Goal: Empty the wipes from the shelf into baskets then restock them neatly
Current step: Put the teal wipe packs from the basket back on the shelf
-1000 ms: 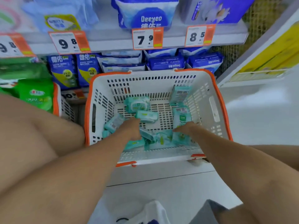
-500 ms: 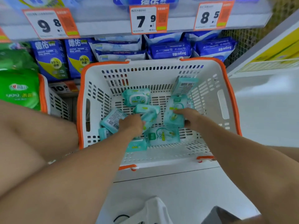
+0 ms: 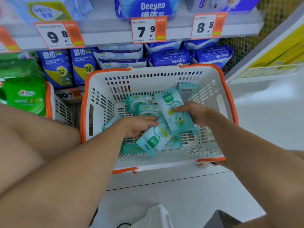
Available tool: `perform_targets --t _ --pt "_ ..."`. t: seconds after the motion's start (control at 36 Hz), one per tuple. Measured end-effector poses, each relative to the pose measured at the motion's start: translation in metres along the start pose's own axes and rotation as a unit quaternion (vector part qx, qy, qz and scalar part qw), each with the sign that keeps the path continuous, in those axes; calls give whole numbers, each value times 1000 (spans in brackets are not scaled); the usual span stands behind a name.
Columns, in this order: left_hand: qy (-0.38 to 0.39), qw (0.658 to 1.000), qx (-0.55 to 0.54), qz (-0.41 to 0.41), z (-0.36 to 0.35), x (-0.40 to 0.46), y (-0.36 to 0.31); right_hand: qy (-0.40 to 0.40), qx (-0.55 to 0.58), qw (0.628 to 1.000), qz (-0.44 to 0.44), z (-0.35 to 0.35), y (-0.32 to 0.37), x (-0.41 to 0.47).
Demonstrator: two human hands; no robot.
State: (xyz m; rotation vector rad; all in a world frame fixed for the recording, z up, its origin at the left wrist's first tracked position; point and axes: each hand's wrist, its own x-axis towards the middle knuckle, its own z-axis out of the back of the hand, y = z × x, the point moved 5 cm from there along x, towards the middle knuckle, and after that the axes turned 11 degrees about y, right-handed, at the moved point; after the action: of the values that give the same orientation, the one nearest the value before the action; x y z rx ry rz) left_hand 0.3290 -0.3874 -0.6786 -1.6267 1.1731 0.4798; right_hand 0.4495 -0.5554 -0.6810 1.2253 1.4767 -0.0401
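A white basket with an orange rim [image 3: 228, 102] stands on the floor before the shelf and holds several teal wipe packs. My left hand [image 3: 138, 125] grips one teal pack [image 3: 153, 140] lifted over the basket's near side. My right hand [image 3: 195, 114] holds a second, longer teal pack [image 3: 172, 109] raised above the others. More teal packs [image 3: 139, 102] lie on the basket floor, partly hidden by my hands.
The lower shelf behind the basket is stocked with blue wipe packs [image 3: 169, 58]. A second orange-rimmed basket [image 3: 57, 106] with green packs [image 3: 24, 94] stands at the left. Price tags [image 3: 148, 30] hang on the shelf edge above. White floor lies to the right.
Both hands have lifted a teal pack each out of the pile. The view has shifted upward a little, showing more of the upper shelf.
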Motion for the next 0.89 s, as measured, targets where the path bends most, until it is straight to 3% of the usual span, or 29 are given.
perform_targets --t 0.11,0.25,0.33,0.39,0.5,0.61,0.72,0.89 --pt "-5 999 -34 -16 -2 4 -4 56 -23 995 -77 -15 -9 -2" --pt "-8 989 -147 12 1 7 16 13 39 995 -86 -15 -40 -4" --pt "-41 929 -360 -77 15 3 20 -45 162 985 -31 -5 -52 -9" --pt "-58 896 -414 -152 22 -1 15 -62 241 968 24 -1 -50 -11" --pt "-65 932 -308 -180 6 6 -7 -24 249 968 31 -14 -41 -10" --pt "-158 910 -315 -219 14 7 -17 15 228 972 49 -30 -28 -3" --pt "-189 916 -278 -218 20 3 -13 15 195 976 93 -30 -15 0" --pt "-84 938 -267 -206 1 1 -14 -15 149 986 68 -36 -10 5"
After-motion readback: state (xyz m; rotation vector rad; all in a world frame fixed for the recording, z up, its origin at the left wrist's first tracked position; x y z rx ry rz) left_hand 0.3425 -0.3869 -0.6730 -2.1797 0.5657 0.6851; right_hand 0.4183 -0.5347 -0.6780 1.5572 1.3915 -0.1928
